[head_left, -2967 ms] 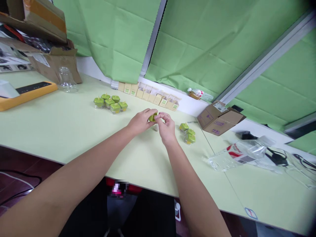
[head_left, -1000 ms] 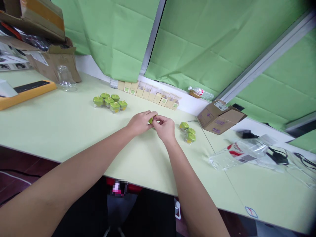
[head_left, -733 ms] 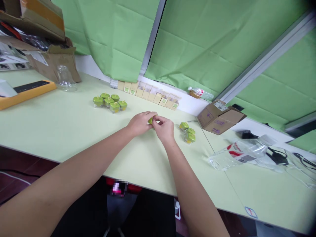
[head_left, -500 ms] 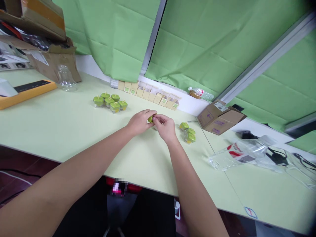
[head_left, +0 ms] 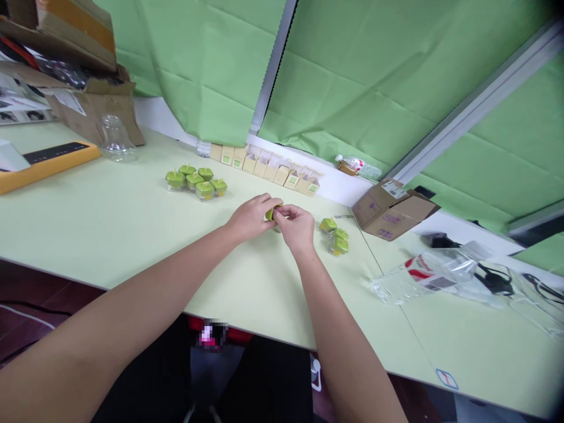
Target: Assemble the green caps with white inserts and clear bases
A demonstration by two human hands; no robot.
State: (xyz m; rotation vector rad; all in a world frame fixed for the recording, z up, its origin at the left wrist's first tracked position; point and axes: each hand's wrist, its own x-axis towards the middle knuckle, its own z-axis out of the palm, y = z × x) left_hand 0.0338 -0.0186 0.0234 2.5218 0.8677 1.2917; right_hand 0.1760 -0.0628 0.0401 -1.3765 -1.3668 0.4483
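Note:
My left hand (head_left: 252, 218) and my right hand (head_left: 296, 228) meet above the middle of the table. Between their fingertips is a green lid (head_left: 269, 215), tilted and partly covered by the fingers. Thumb and fingers of both hands are closed on it. Just below them a sliver of something clear shows, mostly hidden. Left of my hands stands a group of small clear jars with green lids (head_left: 194, 181), each lid topped by a small stem-like loop. To the right are a few more green-lidded jars (head_left: 339, 242).
A row of small cream cartons (head_left: 264, 167) lines the back edge. At right are a cardboard box (head_left: 392, 210), a large clear plastic bottle (head_left: 418, 276) and cables (head_left: 497, 279). At left stand an orange-edged device (head_left: 57, 164), a clear bottle (head_left: 117, 141) and an opened carton (head_left: 101, 106).
The green lid has turned slightly in my fingers, and my hands have shifted very little. The jars and cartons stand as before.

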